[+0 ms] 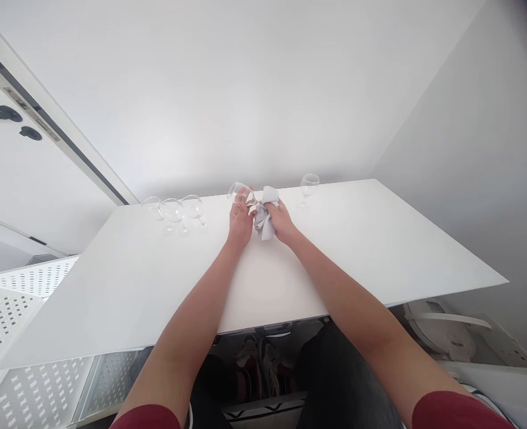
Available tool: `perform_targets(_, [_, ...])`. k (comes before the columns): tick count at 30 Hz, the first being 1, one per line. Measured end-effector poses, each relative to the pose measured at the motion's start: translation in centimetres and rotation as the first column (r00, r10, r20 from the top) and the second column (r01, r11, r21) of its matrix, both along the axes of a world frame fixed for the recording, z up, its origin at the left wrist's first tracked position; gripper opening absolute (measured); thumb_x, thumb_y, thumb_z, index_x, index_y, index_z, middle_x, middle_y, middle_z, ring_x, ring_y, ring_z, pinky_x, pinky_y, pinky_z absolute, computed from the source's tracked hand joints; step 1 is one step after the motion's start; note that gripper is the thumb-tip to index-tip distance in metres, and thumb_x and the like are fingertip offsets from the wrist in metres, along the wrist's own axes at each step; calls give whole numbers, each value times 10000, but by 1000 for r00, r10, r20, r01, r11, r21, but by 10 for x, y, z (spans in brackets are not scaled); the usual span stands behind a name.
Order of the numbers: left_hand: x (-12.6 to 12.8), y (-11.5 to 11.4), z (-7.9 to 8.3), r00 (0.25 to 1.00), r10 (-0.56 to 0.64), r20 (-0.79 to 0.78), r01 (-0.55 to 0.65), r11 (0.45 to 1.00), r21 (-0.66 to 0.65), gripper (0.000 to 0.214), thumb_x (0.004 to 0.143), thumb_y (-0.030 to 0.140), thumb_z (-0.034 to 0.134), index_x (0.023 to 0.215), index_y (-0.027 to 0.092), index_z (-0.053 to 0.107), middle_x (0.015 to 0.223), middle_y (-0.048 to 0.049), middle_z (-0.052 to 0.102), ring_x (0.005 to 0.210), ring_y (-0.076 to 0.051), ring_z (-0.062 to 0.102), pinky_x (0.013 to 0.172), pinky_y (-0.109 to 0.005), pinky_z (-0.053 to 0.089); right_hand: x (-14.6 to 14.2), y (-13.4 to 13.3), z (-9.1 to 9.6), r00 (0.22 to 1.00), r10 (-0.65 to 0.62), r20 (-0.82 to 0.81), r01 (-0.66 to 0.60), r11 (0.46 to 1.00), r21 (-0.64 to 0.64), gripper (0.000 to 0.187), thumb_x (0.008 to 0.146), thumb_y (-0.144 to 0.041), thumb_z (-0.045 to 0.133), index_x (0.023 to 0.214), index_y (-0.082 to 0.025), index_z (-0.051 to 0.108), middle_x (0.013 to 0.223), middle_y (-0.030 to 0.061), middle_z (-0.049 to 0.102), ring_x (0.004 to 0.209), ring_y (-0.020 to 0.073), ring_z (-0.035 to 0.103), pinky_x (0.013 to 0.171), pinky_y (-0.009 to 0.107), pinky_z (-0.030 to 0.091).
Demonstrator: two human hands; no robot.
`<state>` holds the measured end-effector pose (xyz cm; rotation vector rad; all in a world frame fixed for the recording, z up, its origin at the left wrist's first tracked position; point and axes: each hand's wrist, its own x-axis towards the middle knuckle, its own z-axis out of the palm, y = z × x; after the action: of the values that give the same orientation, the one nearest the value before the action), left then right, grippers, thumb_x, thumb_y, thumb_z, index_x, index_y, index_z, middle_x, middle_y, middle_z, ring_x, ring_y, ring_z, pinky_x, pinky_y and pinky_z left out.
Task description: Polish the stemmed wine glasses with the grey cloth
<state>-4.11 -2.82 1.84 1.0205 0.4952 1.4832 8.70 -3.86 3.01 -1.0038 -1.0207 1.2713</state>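
My left hand [240, 219] is closed around a clear stemmed glass [236, 190], which lies tilted with its bowl pointing left over the far middle of the white table [357, 250]. My right hand [279, 219] grips a crumpled grey cloth [263, 223] and presses it against the glass's stem end. The two hands touch each other around the glass. Its stem and foot are mostly hidden by the cloth and fingers.
Three clear stemmed glasses [174, 211] stand together at the table's far left. One more glass [309, 185] stands at the far right of my hands. A white wall runs behind the table. Perforated white panels [13, 310] sit at the left, a white appliance [442, 333] at the lower right.
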Motion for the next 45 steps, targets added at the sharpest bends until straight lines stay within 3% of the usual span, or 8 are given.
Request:
perform_targets(8, [-4, 3, -4, 1000, -28, 9, 29, 998, -50, 489, 902, 728, 607, 1160, 338, 752, 1463, -45, 620, 1251, -242, 589, 944, -371, 492, 1, -15, 4, 948, -142, 286, 31, 932, 361, 251, 869, -300, 605, 1116, -304, 558, 1188, 33, 617, 943, 186, 580, 802, 323, 514])
perform_targets(13, [-7, 5, -6, 999, 39, 7, -39, 998, -54, 432, 871, 658, 698, 1180, 356, 693, 1520, -13, 570, 1277, -237, 581, 945, -368, 496, -5, -6, 1, 998, -55, -32, 56, 998, 35, 350, 891, -580, 615, 1060, -278, 561, 997, 46, 676, 961, 231, 638, 775, 342, 541])
perform_targets(17, [-11, 8, -8, 993, 114, 3, -114, 992, -50, 456, 875, 649, 702, 1255, 414, 615, 1629, 17, 467, 1314, -226, 555, 947, -370, 494, -3, 3, -4, 962, -129, -240, 91, 982, -164, 489, 906, -728, 532, 1017, -253, 564, 915, 67, 693, 941, 248, 678, 759, 353, 552])
perform_targets(21, [-10, 9, -8, 988, 156, -9, -156, 987, -45, 500, 835, 623, 767, 1247, 402, 590, 1630, -12, 474, 1352, -231, 543, 960, -369, 493, 1, 8, -9, 946, -186, -264, 154, 979, -137, 472, 897, -677, 574, 1122, -262, 564, 1000, 47, 705, 979, 218, 683, 795, 328, 549])
perform_targets(25, [-4, 5, -5, 998, 69, -12, -69, 997, -26, 549, 746, 517, 888, 1175, 333, 598, 1564, -69, 548, 1261, -234, 610, 934, -361, 500, 0, 7, -11, 967, -149, -208, 144, 989, -39, 513, 905, -688, 550, 1213, -279, 567, 1113, 48, 701, 1043, 210, 679, 831, 326, 546])
perform_targets(34, [3, 0, -2, 992, -103, -74, 103, 995, -4, 547, 695, 422, 939, 1128, 256, 649, 1425, -137, 651, 1220, -265, 657, 949, -373, 498, 9, 5, -7, 931, -366, -10, 365, 929, 61, 470, 891, -608, 611, 1260, -334, 513, 1262, 40, 623, 1146, 193, 604, 852, 301, 521])
perform_targets(39, [3, -3, -1, 996, -60, -64, 61, 998, 7, 495, 720, 446, 919, 1086, 258, 644, 1450, -131, 638, 1125, -241, 687, 1000, -408, 492, 11, 8, -8, 971, -229, 61, 235, 966, -111, 370, 864, -622, 579, 963, -266, 574, 915, 39, 625, 822, 213, 591, 696, 338, 488])
perform_targets(45, [-1, -3, 1, 990, -10, -143, 21, 997, 71, 414, 703, 327, 908, 1016, 254, 648, 1205, -89, 724, 1085, -245, 684, 1022, -441, 488, 15, 6, -2, 980, -53, -194, -20, 935, -354, 430, 882, -648, 499, 782, -233, 548, 717, 33, 546, 596, 189, 515, 599, 361, 459])
